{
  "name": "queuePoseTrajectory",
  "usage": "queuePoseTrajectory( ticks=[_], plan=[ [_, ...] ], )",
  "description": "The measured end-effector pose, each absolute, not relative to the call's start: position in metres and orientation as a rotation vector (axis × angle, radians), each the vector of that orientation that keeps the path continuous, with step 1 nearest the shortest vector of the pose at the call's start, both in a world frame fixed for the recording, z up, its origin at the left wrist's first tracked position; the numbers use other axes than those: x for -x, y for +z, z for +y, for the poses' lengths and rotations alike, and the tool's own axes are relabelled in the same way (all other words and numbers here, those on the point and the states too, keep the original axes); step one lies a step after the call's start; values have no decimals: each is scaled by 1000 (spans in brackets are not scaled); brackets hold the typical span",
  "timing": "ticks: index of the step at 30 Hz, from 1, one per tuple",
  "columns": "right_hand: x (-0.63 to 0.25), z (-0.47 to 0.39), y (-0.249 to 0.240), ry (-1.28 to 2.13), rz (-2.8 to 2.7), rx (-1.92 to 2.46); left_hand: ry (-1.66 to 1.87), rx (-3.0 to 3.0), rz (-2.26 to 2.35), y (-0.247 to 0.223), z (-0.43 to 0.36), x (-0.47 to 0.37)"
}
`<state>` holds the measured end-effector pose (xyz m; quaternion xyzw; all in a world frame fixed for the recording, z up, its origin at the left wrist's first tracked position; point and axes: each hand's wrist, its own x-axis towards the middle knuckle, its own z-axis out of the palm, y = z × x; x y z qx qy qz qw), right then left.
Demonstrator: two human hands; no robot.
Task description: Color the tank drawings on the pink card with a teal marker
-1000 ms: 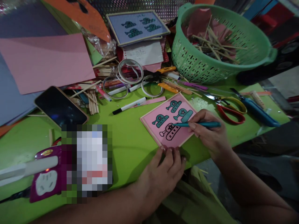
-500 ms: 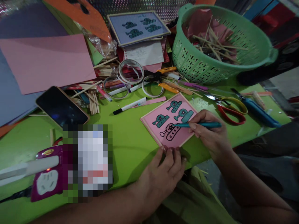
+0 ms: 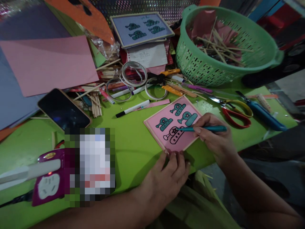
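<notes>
Evidently, the right hand was closed in a pinch on a teal marker, its tip at the upper right part of an outlined drawing. Whether the tip touched the card could not be told. The left hand was partly open, its fingers loosely bent and lying at the near edge of the pink card; it gripped nothing that could be seen. The card lay on the green surface between the two hands, edged with pale sticks.

Three drawings on it were filled with teal; the fourth, nearest the left hand, showed mostly pink within black lines. The step in hand was judged to be colouring that fourth drawing. The next stroke, in this inspector's judgement, called for a light, short movement inside the outline, clear of the star, with the card held steady.

Just beyond the card lay a white pen with a black cap, beside a pink strip. Scissors lay past the right hand. Farther back stood a green basket containing sticks, and a framed blue card bearing four teal drawings.
</notes>
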<state>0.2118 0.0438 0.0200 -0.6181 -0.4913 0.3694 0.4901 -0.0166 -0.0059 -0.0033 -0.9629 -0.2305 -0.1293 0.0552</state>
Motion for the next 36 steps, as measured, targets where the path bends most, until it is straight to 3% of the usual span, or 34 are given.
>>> queuePoseTrajectory(
  ticks=[36],
  plan=[
    [-214, 43, 16, 919, -1179, 1467, -464, 2910, -720, -3, -5, 15]
  ],
)
